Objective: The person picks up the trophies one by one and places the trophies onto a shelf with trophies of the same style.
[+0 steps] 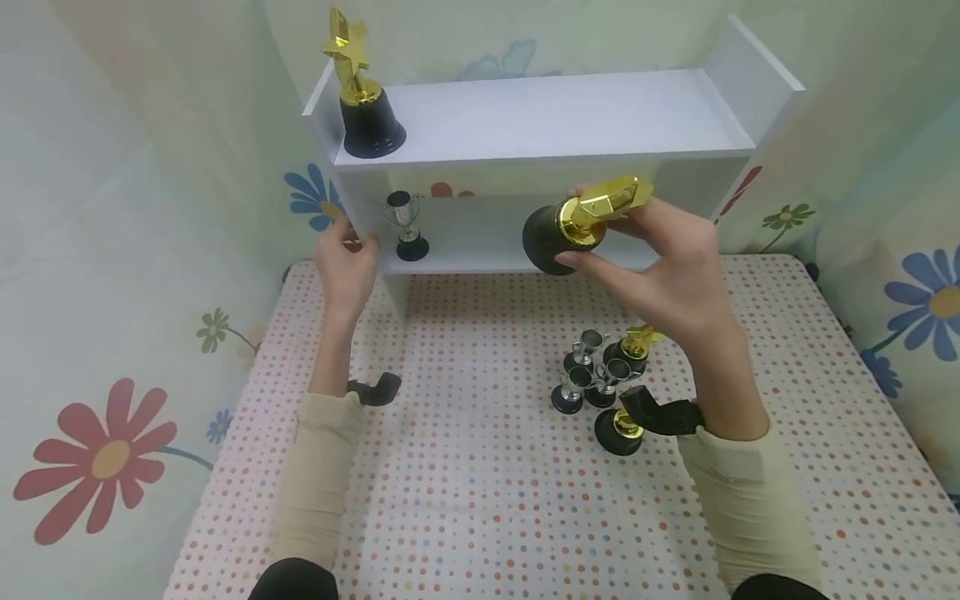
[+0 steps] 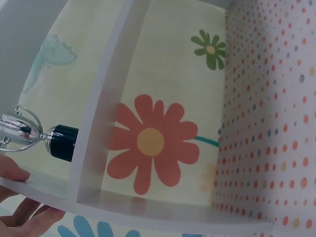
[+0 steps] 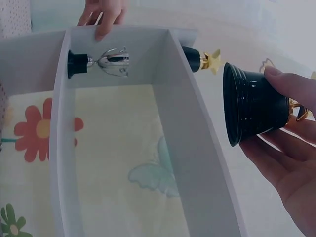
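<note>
My right hand (image 1: 675, 267) grips a gold star trophy (image 1: 609, 200) by its black base, tilted, in front of the white shelf unit (image 1: 555, 157). In the right wrist view the thumb and fingers hold that black base (image 3: 256, 103). My left hand (image 1: 345, 267) holds the edge of the unit's left side panel, thumb inside and fingers outside, as the left wrist view shows. Close to it, a small silver cup trophy (image 1: 403, 218) stands upright at the left of the lower shelf. Another gold star trophy (image 1: 367, 108) stands at the left end of the top shelf.
On the dotted tabletop (image 1: 465, 500), below my right forearm, several small silver cups (image 1: 577, 383) stand grouped with a gold star trophy (image 1: 628, 353) and another black-based gold trophy (image 1: 618, 432), partly hidden by the wrist strap. Flowered cloth (image 1: 112, 333) hangs around the table.
</note>
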`<state>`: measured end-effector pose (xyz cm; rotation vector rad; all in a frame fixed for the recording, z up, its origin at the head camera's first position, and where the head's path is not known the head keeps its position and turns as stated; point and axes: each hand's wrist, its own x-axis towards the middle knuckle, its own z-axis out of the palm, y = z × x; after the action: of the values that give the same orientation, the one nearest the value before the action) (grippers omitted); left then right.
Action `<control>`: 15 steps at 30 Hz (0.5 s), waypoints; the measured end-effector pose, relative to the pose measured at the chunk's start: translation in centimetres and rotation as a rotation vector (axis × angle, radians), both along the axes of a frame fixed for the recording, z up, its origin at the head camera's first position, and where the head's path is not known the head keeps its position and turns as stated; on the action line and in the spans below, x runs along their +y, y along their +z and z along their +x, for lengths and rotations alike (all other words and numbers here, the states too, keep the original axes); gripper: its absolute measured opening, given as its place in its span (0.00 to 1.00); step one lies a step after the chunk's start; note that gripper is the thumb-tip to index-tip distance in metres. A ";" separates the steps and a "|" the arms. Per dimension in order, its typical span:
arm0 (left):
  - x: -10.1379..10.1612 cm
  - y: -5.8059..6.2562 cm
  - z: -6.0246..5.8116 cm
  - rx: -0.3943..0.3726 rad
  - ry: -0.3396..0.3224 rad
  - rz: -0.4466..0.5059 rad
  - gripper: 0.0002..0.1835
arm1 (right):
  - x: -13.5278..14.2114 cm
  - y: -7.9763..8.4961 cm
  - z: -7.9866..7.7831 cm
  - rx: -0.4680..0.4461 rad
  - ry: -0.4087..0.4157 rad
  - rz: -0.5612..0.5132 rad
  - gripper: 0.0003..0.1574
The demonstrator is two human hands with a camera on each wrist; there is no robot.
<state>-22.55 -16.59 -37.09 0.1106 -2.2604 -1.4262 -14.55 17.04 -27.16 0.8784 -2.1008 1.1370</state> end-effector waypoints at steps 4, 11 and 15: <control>0.3 -0.1 0.0 0.039 0.009 -0.008 0.24 | -0.4 0.4 -0.4 0.007 0.005 0.003 0.39; 0.4 -0.1 0.1 0.083 0.007 -0.031 0.25 | -1.0 0.9 -1.2 -0.012 0.018 -0.012 0.35; 0.5 -0.2 0.0 0.068 0.011 -0.035 0.25 | -1.1 1.3 -1.9 -0.027 0.023 0.018 0.34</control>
<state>-22.50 -16.12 -37.28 0.0619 -2.2253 -1.3635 -16.41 15.99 -25.85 0.9028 -2.1312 1.1497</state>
